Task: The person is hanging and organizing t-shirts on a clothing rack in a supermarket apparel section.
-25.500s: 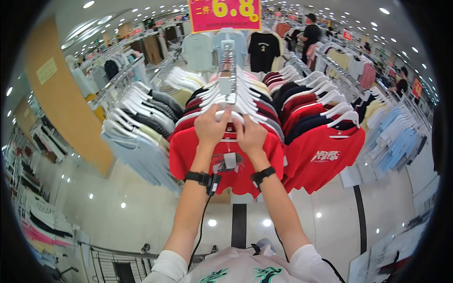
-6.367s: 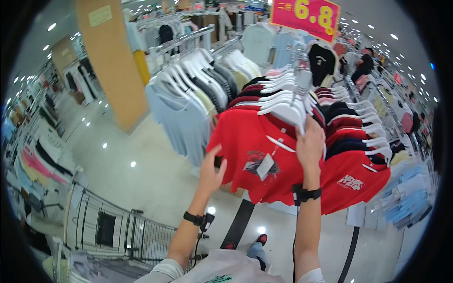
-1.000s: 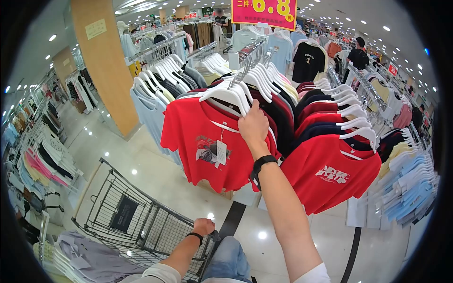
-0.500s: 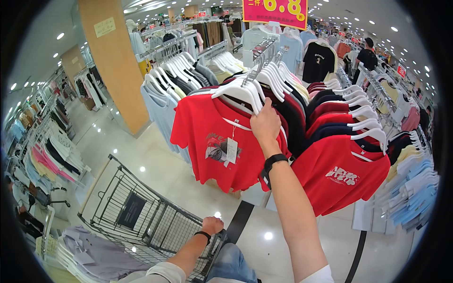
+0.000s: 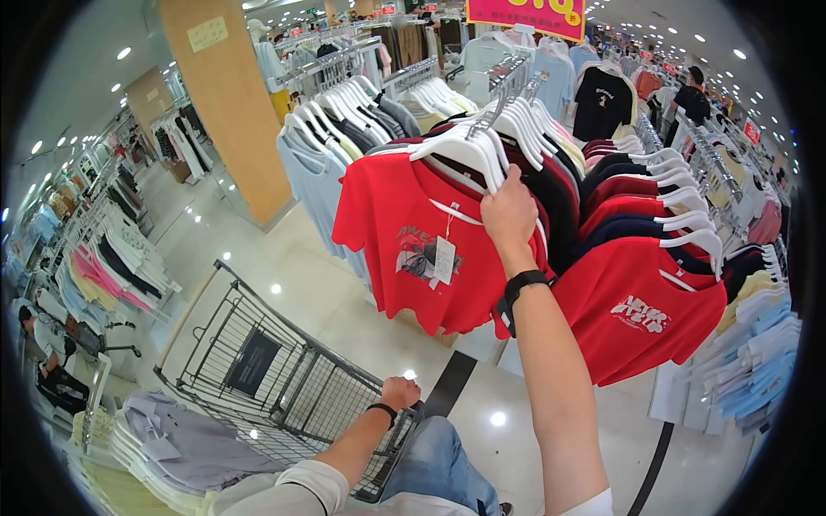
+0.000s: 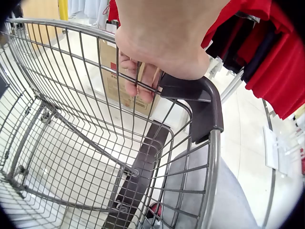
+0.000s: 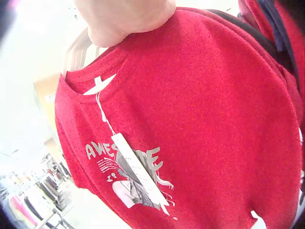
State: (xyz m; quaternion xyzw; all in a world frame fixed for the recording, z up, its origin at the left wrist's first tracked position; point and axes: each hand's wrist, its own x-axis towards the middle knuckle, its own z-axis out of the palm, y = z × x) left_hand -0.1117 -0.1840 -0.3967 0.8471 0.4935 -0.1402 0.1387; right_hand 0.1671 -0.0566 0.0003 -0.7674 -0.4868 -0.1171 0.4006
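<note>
My right hand [image 5: 509,213] grips white hangers [image 5: 459,148] at the shoulder of a red T-shirt [image 5: 389,228] on the rack. A paper tag [image 5: 444,260] hangs from its neckline over a dark print, which reads partly as "AWES" in the right wrist view. In that view only the underside of the hand [image 7: 131,19] shows, above the shirt's shoulder. Low in the head view, my left hand [image 5: 399,394] holds the front corner of a wire shopping cart [image 5: 297,378]. Its fingers curl over the rim by the black plastic corner piece [image 6: 202,107] in the left wrist view.
Another red T-shirt [image 5: 632,301] hangs at right, and light blue shirts [image 5: 318,185] hang at left. Folded lilac clothing [image 5: 185,443] lies over stacked white hangers at lower left. A tan pillar [image 5: 228,112] stands behind. A cardboard box [image 6: 114,78] sits below the rack.
Since the 6.4 s frame, my left hand has gone from the red T-shirt to the cart, now closer. Over the last second both grips stay the same while the head view shifts leftward.
</note>
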